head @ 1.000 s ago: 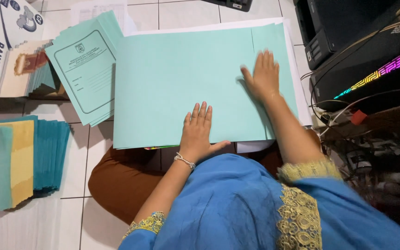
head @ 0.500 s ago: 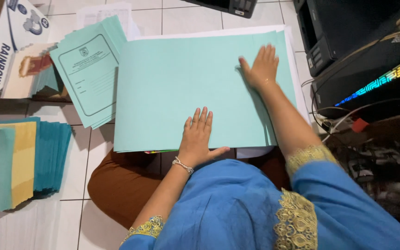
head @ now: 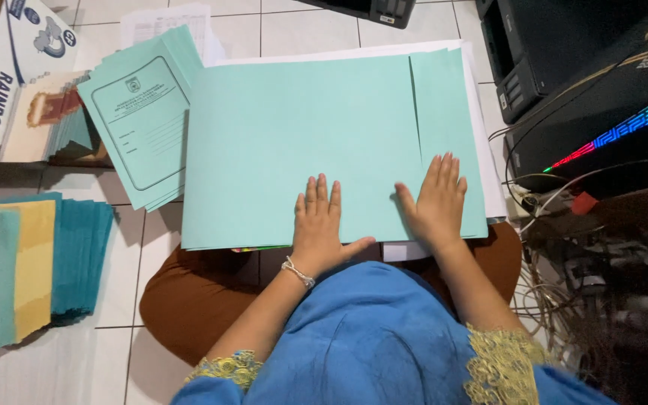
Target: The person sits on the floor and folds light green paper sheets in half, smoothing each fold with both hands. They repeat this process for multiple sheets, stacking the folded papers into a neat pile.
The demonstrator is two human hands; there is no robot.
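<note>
A large light-green paper cover lies flat across my lap and the tiled floor, with a narrow flap folded over along its right side. My left hand rests flat on its near edge, fingers together, a thin bracelet at the wrist. My right hand presses flat on the fold line near the bottom right corner. White sheets stick out from under the cover on the right.
A stack of printed light-green covers lies to the left. Further left sit a pile of teal and yellow folders and boxes. Black devices with a lit colour strip and tangled cables crowd the right.
My right hand has slid from the top of the folded flap down to its bottom near me. My left hand stays pressed on the near edge.
</note>
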